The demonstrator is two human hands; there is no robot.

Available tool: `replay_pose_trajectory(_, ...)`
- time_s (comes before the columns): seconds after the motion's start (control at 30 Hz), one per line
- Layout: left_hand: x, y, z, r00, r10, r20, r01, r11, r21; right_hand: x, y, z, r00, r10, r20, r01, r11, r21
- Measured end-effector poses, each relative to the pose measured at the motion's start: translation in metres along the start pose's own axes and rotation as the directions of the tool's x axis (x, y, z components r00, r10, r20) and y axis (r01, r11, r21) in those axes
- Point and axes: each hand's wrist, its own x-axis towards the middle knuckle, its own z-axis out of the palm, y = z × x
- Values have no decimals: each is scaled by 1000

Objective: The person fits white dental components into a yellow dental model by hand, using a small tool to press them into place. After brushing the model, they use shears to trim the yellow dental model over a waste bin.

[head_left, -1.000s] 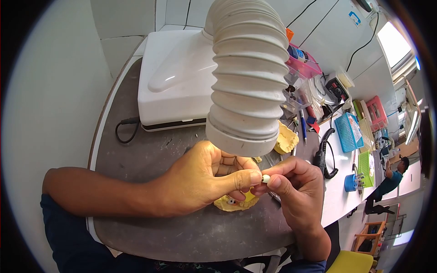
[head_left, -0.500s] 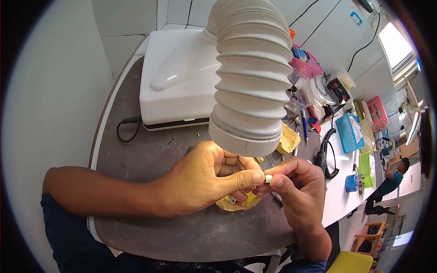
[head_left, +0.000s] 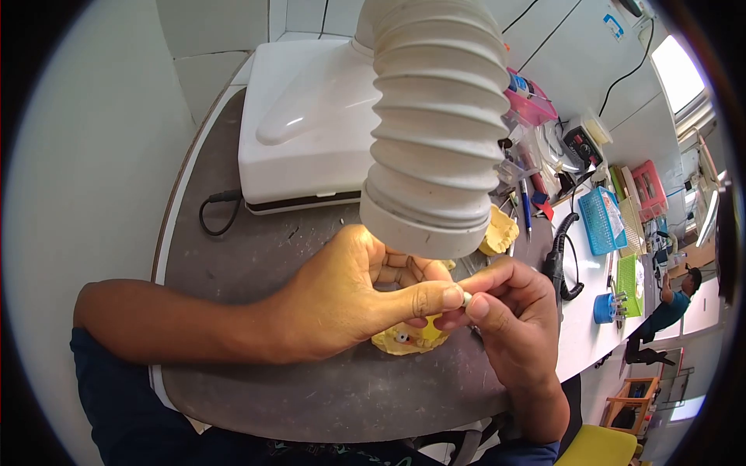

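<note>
One camera, worn on the wearer's head, looks forward and down over the grey worktop [head_left: 311, 404]. Its wide view (dark, curved borders close in at both sides) puts the left hand [head_left: 342, 299] and right hand [head_left: 517, 330] near the middle, at close range. The ribbed hose [head_left: 439, 116] looms large above them; a distant person [head_left: 679, 308] appears tipped sideways at right.

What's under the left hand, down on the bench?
Under the left hand, the near part of a yellow dental model shows on the grey benchtop, with a small white piece on it. The hand hides its far part from view.
</note>
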Motion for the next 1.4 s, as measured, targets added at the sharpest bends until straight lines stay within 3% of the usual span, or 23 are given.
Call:
replay_pose_trajectory(0.13,1,3,-1,999,41,6,-41,997,61,2,0,-4,998,55,5,-55,995,79)
replay_pose_trajectory(0.23,2,5,0,993,46,-109,-41,998,55,3,0,-6,999,45,4,-45,993,107)
replay_pose_trajectory(0.3,0,8,-4,998,53,13,-55,954,295,3,-2,-6,997,45,-60,-37,990,134)
replay_pose_trajectory(0.33,-1,11,-6,998,56,14,-58,953,298,3,-3,-7,997,40,-59,-32,991,134)
replay_pose_trajectory(0.4,-4,20,-11,987,52,152,-151,626,765,3,-4,-11,998,45,-54,-37,989,144)
replay_pose_trajectory(0.47,-9,23,-11,985,-15,174,-137,549,824,1,-5,-11,997,37,-70,-27,990,140)
replay_pose_trajectory(0.53,-10,17,-17,957,74,282,-287,412,865,2,-5,-12,997,17,-73,-7,991,134)
replay_pose_trajectory(0.57,-11,14,-20,956,76,282,-288,406,867,2,-5,-11,998,12,-70,-2,991,135)
replay_pose_trajectory(0.67,-12,20,-17,957,24,291,-276,403,873,2,-5,-11,996,15,-83,-4,992,126)
replay_pose_trajectory(0.73,-13,30,-10,980,-71,187,-137,441,887,2,-4,-12,997,12,-80,0,990,139)
replay_pose_trajectory(0.77,-13,30,-11,980,-69,186,-137,441,887,2,-4,-12,997,11,-79,0,990,138)
replay_pose_trajectory(0.87,-13,29,-12,988,-14,151,-121,528,841,2,-3,-13,997,11,-72,0,988,156)
replay_pose_trajectory(0.93,-12,31,-9,998,-47,51,-12,614,790,3,-3,-13,997,20,-68,-9,986,164)
replay_pose_trajectory(1.13,-4,21,-17,987,-136,82,59,795,603,2,-3,-12,996,22,-87,-10,991,137)
replay_pose_trajectory(1.23,-2,14,-18,996,-53,78,5,852,523,2,-2,-10,994,6,-108,3,996,86)
replay_pose_trajectory(1.4,-2,19,-18,997,-37,63,0,860,510,3,-5,-8,994,8,-112,-10,1000,-20)
